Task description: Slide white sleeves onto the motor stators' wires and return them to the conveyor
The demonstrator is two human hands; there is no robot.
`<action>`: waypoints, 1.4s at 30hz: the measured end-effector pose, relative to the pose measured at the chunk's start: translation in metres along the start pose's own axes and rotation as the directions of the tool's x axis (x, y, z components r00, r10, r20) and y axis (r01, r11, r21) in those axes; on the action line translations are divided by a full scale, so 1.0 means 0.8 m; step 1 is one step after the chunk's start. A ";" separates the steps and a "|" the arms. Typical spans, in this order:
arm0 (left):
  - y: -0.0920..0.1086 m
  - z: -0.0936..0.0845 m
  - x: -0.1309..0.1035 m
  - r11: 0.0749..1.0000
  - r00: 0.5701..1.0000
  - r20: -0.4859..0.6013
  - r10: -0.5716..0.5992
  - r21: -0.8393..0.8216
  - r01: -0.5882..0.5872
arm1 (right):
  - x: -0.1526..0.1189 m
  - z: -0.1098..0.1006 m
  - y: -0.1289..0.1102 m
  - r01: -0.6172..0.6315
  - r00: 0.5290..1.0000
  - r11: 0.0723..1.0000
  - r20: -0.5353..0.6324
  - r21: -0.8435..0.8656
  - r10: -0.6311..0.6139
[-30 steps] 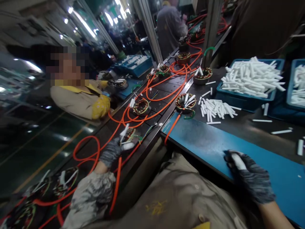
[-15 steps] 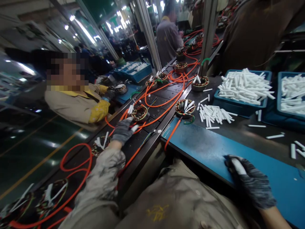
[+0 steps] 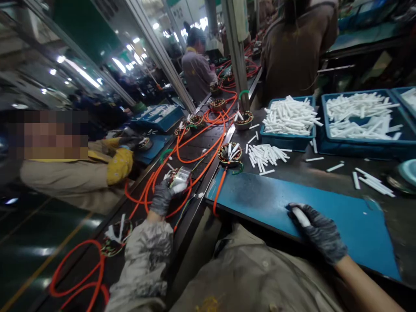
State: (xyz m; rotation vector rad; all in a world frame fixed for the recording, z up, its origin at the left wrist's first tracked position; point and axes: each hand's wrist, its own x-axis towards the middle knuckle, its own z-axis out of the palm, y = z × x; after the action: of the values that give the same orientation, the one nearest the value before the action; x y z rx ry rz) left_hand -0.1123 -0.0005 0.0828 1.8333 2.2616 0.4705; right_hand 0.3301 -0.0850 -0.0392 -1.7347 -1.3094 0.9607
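My left hand [image 3: 161, 198], in a grey knit glove, is closed on a wound motor stator [image 3: 182, 177] tipped up on its side, its silvery outer wall showing. White material covers its thumb, which presses on the stator. My right hand [image 3: 320, 232], gloved alike with a white thumb, rests on the near edge of the blue mat [image 3: 260, 195], fingers loosely out and nothing seen in them. Beyond the mat's far left corner sits another stator [image 3: 229, 152] with white tubes in it and an orange cable [image 3: 219, 190] hanging from it. A further stator [image 3: 112, 238] lies left of my left sleeve.
Loose white tubes [image 3: 266, 156] lie behind the mat. Blue bins [image 3: 289, 141] full of tubes stand beyond. Orange cables [image 3: 182, 156] and more stators [image 3: 217, 104] run along the dark conveyor. A co-worker's sleeve [image 3: 120, 167] is across it; a metal post [image 3: 235, 56] rises behind.
My left hand has taken hold of the stator it was reaching towards and tipped it up. The view has swung right; my right hand stays on the mat.
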 end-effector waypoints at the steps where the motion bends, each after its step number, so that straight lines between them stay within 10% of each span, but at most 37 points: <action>1: 0.009 0.001 -0.016 0.998 0.999 0.016 0.030 -0.061 -0.029 | 0.000 0.000 0.001 0.007 1.000 1.000 -0.002 -0.010 -0.007; 5: 0.069 0.028 -0.066 0.946 0.955 0.086 0.284 -0.186 -0.265 | -0.003 -0.003 0.001 0.028 0.999 0.999 0.022 -0.031 -0.027; 10: 0.165 0.124 -0.093 0.902 0.880 0.202 0.430 -0.045 -0.430 | -0.005 -0.002 0.003 0.042 0.998 0.999 0.035 -0.011 -0.042; 14: 0.203 0.169 -0.122 0.816 0.815 0.057 0.577 -0.080 -0.572 | -0.005 -0.002 0.005 0.099 0.995 0.994 0.028 -0.051 -0.098; 17: 0.188 0.146 -0.128 0.615 0.654 -0.123 0.747 -0.247 -0.749 | -0.007 -0.003 -0.002 0.225 0.972 0.969 -0.047 -0.106 -0.231; 21: 0.123 0.111 -0.083 0.814 0.860 -0.384 0.336 -0.340 -0.470 | -0.007 0.011 -0.028 0.565 0.794 0.770 -0.061 -0.296 -0.605; 25: 0.065 0.116 -0.029 0.883 0.976 0.048 0.214 -0.437 -0.173 | 0.002 0.053 -0.057 0.788 0.590 0.529 0.141 -0.315 -0.795; 28: 0.055 0.096 -0.033 0.889 0.980 0.073 0.185 -0.438 -0.135 | 0.009 0.080 -0.066 0.798 0.566 0.459 0.226 -0.390 -0.793; 31: 0.075 0.040 -0.073 0.888 0.932 0.009 0.364 -0.305 -0.344 | 0.018 0.077 -0.063 0.802 0.553 0.412 0.276 -0.431 -0.786; 34: 0.118 -0.005 -0.100 0.726 0.727 -0.009 0.687 -0.048 -0.686 | 0.038 0.047 -0.060 0.850 0.511 0.393 0.363 -0.352 -0.780; 37: 0.158 0.005 -0.069 0.620 0.612 0.113 0.783 -0.058 -0.782 | 0.067 0.014 -0.058 0.822 0.563 0.482 0.308 -0.302 -0.767; 42: 0.182 0.077 0.029 0.771 0.669 0.385 0.636 -0.345 -0.535 | 0.069 -0.009 -0.034 0.597 0.795 0.767 0.047 -0.234 -0.604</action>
State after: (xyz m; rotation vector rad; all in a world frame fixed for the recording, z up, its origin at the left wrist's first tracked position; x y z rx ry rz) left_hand 0.0373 0.0569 0.0792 2.2354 1.2103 0.2647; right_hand 0.3362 -0.0268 -0.0183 -1.3256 -1.8628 0.4095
